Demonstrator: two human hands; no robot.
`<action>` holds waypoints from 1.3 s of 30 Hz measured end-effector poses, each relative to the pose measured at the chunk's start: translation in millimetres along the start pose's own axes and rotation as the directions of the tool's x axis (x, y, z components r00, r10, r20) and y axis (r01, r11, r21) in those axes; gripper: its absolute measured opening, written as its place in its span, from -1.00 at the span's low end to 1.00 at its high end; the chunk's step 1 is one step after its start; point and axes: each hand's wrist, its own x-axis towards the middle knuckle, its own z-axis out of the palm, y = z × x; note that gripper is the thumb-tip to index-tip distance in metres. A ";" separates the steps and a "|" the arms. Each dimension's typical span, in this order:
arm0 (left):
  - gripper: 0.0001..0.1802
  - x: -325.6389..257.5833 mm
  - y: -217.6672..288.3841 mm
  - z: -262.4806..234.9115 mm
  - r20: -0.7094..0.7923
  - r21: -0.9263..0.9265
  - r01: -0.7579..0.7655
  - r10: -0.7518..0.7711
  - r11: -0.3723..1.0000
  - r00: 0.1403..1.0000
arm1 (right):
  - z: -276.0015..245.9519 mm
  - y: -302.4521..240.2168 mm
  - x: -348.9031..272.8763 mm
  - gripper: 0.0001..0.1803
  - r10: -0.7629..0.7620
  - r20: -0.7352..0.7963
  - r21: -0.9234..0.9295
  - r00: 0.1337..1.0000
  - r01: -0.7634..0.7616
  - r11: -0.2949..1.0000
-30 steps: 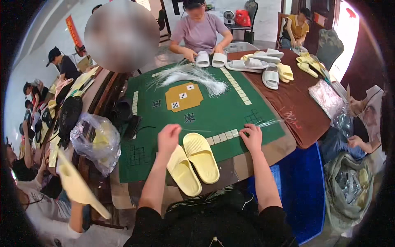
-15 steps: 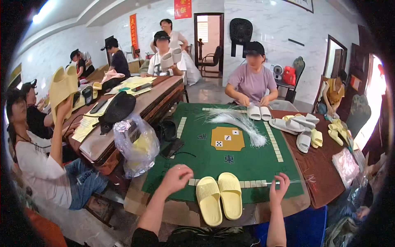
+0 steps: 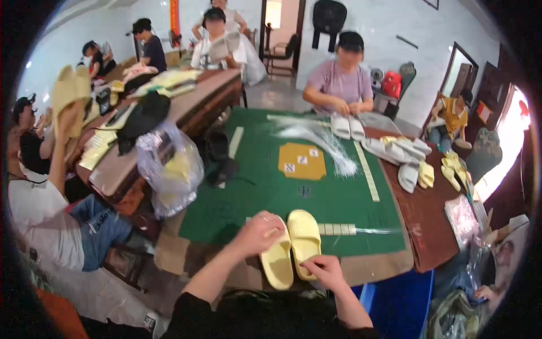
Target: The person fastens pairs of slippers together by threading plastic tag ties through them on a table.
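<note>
A pair of yellow slippers stands at the near edge of the green mat, toes pointing away from me. My left hand lies over the strap of the left slipper, its fingers curled and blurred; whether they grip the strap is not clear. By the inner side of the right slipper, my right hand has thumb and forefinger pressed together. Anything between those fingertips is too small to make out.
Clear thin strands spread across the green mat. A person opposite handles white slippers. More slippers lie on the brown cloth to the right. A plastic bag hangs at the left table; a blue bin stands below right.
Both hands have come inward from either side to the yellow slippers. The right hand has gone from raised, spread fingers to a pinch. The whole view has shifted slightly.
</note>
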 end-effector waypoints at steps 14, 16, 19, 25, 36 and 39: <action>-0.71 -17.9 -77.7 25.9 0.167 0.293 0.355 -0.413 0.888 0.895 | 26.0 27.8 -4.1 -0.75 0.130 -0.033 -0.176 0.991 -0.134 0.975; -0.66 -15.6 -80.5 35.9 0.163 0.414 0.330 -0.426 0.848 0.890 | 42.6 40.9 8.5 -0.73 0.037 -0.067 -0.235 0.997 -0.052 0.971; -0.55 -6.5 -72.4 41.2 0.176 0.500 0.362 -0.501 0.787 0.847 | 64.0 29.9 29.0 -0.70 -0.096 -0.162 -0.416 0.982 0.021 0.909; -0.63 17.2 -74.7 51.3 0.221 0.419 0.556 -0.674 0.718 0.705 | 93.8 37.4 67.4 -0.69 -0.306 -0.235 -0.692 0.922 0.062 0.719; -0.70 36.1 -79.0 80.0 0.092 0.089 0.699 -0.704 0.710 0.704 | 90.0 42.0 77.5 -0.71 -0.323 -0.328 -0.661 0.888 0.029 0.750; -0.76 25.0 -94.5 95.9 -0.117 0.030 0.682 -0.675 0.731 0.729 | 82.9 37.9 68.5 -0.70 -0.262 -0.295 -0.506 0.919 0.083 0.859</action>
